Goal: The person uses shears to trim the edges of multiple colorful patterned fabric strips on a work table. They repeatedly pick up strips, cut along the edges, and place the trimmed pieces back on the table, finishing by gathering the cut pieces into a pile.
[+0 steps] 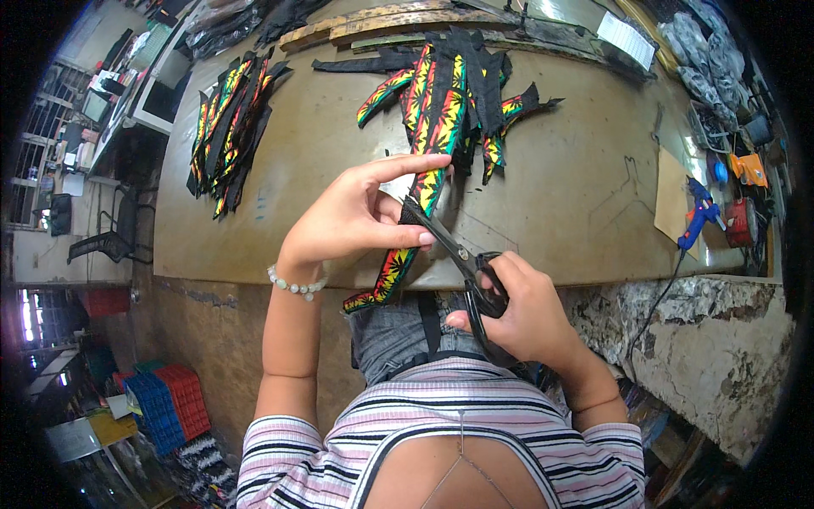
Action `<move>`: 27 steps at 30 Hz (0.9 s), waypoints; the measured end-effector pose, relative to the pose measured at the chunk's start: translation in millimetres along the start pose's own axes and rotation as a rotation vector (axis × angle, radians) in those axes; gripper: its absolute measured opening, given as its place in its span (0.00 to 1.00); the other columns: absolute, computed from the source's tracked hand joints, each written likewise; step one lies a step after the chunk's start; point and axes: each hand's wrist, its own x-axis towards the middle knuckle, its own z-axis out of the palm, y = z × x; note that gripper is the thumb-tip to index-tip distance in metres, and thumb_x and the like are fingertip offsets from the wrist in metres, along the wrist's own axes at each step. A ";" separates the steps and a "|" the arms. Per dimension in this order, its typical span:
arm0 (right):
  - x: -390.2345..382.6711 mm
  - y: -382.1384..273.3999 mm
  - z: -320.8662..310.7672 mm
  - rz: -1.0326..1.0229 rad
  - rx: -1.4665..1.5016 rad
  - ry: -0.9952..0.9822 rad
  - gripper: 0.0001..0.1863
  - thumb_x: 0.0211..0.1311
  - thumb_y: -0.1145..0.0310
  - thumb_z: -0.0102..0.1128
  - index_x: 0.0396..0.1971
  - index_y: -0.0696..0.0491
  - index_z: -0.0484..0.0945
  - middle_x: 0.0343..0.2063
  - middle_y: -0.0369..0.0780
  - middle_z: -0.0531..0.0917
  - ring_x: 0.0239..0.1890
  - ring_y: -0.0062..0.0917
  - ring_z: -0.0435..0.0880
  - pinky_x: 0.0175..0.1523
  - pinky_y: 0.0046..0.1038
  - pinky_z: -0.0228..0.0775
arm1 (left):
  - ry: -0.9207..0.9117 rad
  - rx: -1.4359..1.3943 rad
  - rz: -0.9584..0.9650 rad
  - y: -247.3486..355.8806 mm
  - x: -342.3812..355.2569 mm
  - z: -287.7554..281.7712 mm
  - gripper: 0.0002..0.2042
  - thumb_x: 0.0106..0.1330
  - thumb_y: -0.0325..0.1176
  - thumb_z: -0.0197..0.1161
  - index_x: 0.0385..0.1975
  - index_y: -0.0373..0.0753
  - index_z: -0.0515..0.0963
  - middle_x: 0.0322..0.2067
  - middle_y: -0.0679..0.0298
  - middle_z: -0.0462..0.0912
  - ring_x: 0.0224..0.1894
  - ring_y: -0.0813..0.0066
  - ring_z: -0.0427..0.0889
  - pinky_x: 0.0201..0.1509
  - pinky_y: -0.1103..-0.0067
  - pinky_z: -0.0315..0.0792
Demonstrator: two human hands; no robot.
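My left hand (365, 208) pinches a fabric strip (431, 182) between thumb and fingers. Black leaf shapes on red, yellow and green cover the strip, and its lower end hangs over the table edge toward my lap. In my right hand (534, 310) are black-handled scissors (462, 252), my fingers through the loops. Their blades reach up-left to the strip, between my left thumb and forefinger; whether they cut into it I cannot tell. Just beyond my left hand lies a pile of similar patterned and black strips (487, 93).
Another strip bundle (227, 127) lies at the table's left. On the right are a blue glue gun (699, 216) with a trailing cord, a brown card sheet (672, 199) and an orange item (748, 170). Wooden planks (381, 30) and a white paper (626, 41) line the far edge.
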 end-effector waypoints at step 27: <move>-18.8 12.0 13.6 0.041 0.050 0.081 0.25 0.50 0.50 0.73 0.25 0.58 0.74 0.21 0.44 0.75 0.23 0.38 0.78 0.30 0.34 0.71 | -0.014 -0.020 -0.003 1.3 -5.7 17.6 0.39 0.48 0.21 0.74 0.65 0.33 0.66 0.54 0.66 0.76 0.22 0.97 0.66 0.21 0.92 0.59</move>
